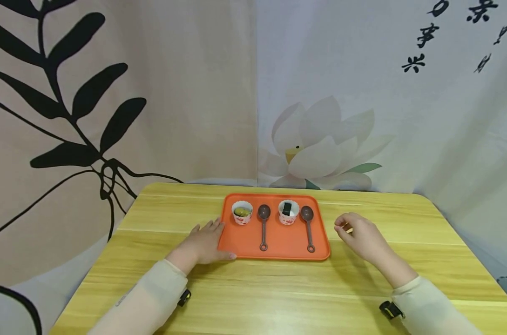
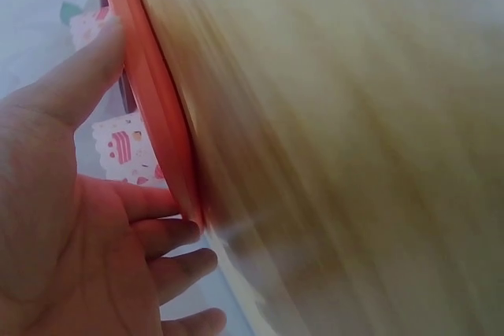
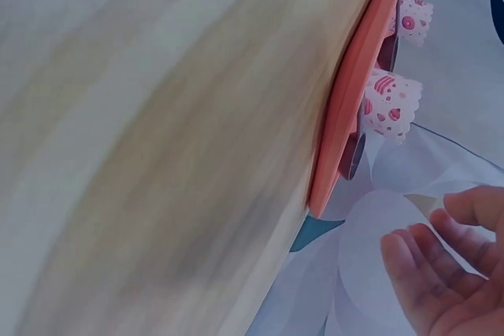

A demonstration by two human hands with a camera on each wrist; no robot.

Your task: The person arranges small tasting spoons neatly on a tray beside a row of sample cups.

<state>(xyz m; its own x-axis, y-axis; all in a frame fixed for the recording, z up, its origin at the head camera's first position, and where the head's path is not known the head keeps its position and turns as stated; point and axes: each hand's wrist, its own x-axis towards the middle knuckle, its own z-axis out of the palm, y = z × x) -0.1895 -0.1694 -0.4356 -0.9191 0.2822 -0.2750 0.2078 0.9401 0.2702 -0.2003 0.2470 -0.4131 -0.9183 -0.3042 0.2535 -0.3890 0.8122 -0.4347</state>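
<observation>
An orange tray lies on the wooden table. My left hand touches its left side, the fingers extended along the edge and the thumb at the front left corner. On the tray, a paper cup at the left holds something yellow-green. Beside it lies a brown spoon. A second paper cup contains a white piece with a black band, like a rice ball. Another brown spoon lies at the right. To the right of the tray, my right hand hovers with loosely curled fingers, holding nothing.
The wooden table extends around the tray on every side. Behind it hangs a pale curtain printed with dark leaves, a lotus and characters. Dark wrist straps sit at both sleeves.
</observation>
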